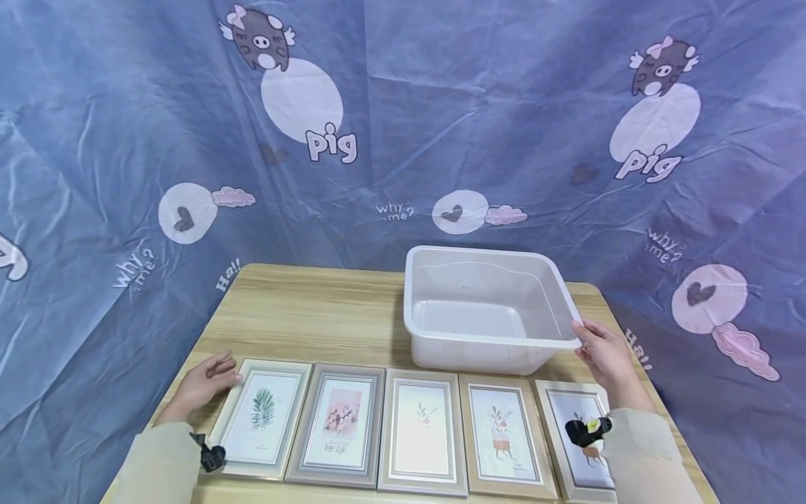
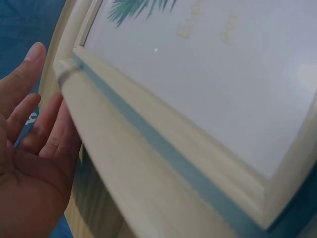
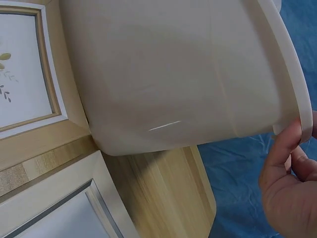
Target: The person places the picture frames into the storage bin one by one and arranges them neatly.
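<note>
My right hand (image 1: 606,355) grips the near right corner of a white plastic basin (image 1: 485,355), thumb and fingers on its rim in the right wrist view. The basin's inside is bare. At the left, my left hand (image 1: 204,381) lies beside a cream picture frame (image 1: 301,413) with a green palm leaf print. Its fingers are relaxed, right at the frame's outer edge in the left wrist view, and hold nothing.
To the right of the leaf frame lie a pink flower frame (image 1: 340,413), a pale plant frame (image 1: 422,427), a tan frame (image 1: 506,434) and another potted-plant frame (image 1: 560,420). They line the near edge of the wooden table (image 1: 315,308). A blue patterned cloth (image 1: 390,91) hangs behind.
</note>
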{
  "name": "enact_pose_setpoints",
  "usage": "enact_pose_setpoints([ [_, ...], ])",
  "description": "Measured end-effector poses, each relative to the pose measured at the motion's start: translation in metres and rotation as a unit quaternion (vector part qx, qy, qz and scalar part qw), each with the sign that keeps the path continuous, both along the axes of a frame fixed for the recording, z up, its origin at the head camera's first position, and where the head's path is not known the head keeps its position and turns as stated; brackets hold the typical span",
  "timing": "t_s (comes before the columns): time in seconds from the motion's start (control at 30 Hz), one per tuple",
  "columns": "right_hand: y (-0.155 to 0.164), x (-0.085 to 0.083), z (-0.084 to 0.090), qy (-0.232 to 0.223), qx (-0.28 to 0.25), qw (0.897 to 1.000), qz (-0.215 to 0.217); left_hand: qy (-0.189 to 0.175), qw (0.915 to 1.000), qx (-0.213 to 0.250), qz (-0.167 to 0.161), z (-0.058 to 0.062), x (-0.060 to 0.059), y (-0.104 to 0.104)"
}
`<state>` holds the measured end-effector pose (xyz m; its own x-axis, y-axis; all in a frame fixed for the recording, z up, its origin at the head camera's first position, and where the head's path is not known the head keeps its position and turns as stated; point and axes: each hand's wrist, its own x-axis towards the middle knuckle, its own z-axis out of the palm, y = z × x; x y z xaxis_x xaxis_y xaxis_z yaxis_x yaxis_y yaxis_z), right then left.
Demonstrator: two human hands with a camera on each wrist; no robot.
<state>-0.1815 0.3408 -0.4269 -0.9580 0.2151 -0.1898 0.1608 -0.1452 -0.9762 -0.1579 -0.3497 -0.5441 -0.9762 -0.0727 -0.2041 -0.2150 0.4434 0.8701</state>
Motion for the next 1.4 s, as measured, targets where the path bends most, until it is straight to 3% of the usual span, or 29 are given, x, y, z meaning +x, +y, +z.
enact_pose_setpoints([
  [0.17, -0.002, -0.001, -0.001, 0.017, -0.011, 1.0, -0.003, -0.01, 0.9998, 0.016, 0.007, -0.007, -0.002, 0.001],
  [0.4, 0.006, -0.006, -0.014, 0.033, 0.007, 0.999, 0.005, -0.003, 0.9998, -0.013, 0.016, -0.013, -0.009, 0.009],
  [0.77, -0.006, 0.0, -0.002, 0.016, -0.001, 1.0, -0.017, 0.011, 0.9974, -0.057, 0.043, -0.018, -0.014, 0.015],
  [1.17, -0.008, 0.002, -0.001, 0.024, -0.001, 1.0, -0.016, 0.047, 0.9962, -0.062, 0.04, -0.013, -0.018, 0.013],
  [1.4, -0.009, 0.001, -0.002, 0.031, -0.01, 0.999, -0.014, 0.027, 0.9983, -0.034, 0.039, -0.003, -0.022, 0.004],
])
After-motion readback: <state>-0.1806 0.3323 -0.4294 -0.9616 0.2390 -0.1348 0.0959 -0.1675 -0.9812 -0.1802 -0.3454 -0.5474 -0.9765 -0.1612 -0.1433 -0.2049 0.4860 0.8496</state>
